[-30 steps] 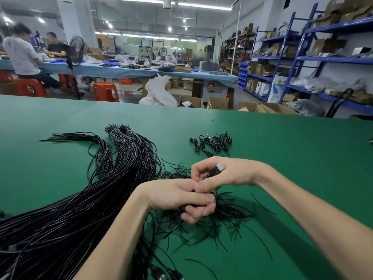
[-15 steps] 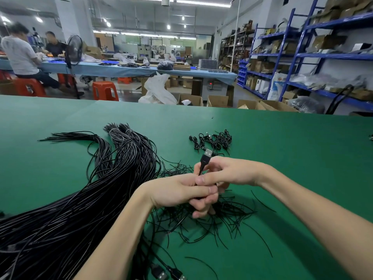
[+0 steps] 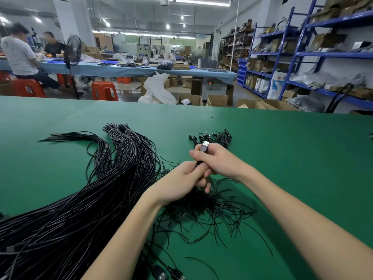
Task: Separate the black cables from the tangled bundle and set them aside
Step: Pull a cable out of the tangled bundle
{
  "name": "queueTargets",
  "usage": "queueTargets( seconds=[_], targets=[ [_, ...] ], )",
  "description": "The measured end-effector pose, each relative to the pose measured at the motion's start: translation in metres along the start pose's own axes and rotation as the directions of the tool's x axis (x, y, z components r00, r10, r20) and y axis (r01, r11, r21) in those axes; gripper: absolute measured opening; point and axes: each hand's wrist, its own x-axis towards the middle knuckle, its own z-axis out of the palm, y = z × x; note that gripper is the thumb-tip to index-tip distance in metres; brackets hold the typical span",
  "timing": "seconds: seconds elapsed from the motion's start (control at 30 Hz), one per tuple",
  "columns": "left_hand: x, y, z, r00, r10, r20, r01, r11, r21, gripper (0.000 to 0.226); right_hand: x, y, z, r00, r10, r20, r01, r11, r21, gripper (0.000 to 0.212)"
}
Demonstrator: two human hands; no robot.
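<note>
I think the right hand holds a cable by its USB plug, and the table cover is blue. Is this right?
Not quite. The head view shows the right hand holding a cable by its USB plug, but the table cover is green, not blue.

Thick tangled bundle of thin glossy black cables [image 3: 84, 201] sprawled across green table, left side; small separated pile of short black cables [image 3: 217, 137] farther back, well apart.

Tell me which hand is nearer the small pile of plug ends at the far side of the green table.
Right. The right hand, gripping a USB plug, sits just in front of the small pile. The left hand holds the cable lower down, farther from the pile.
</note>
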Motion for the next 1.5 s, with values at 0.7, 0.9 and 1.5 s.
queueTargets(
  seconds=[0.7,0.9,1.5],
  targets=[
    [0.005,-0.008,0.002,0.925,0.085,-0.369,-0.022,0.985,0.172,0.032,0.023,-0.013,-0.003,0.994,-0.047,-0.102,0.026,0.979,-0.202,0.027],
    [0.003,-0.007,0.005,0.976,-0.070,-0.206,0.035,0.985,-0.169,0.034,0.017,-0.014,-0.005,0.988,-0.129,-0.083,0.091,0.927,-0.364,0.022],
    [0.007,-0.019,0.014,0.985,-0.146,-0.090,0.073,0.833,-0.549,0.032,-0.013,0.006,0.034,0.856,0.053,-0.514,0.009,0.993,0.117,0.016]
  ],
)
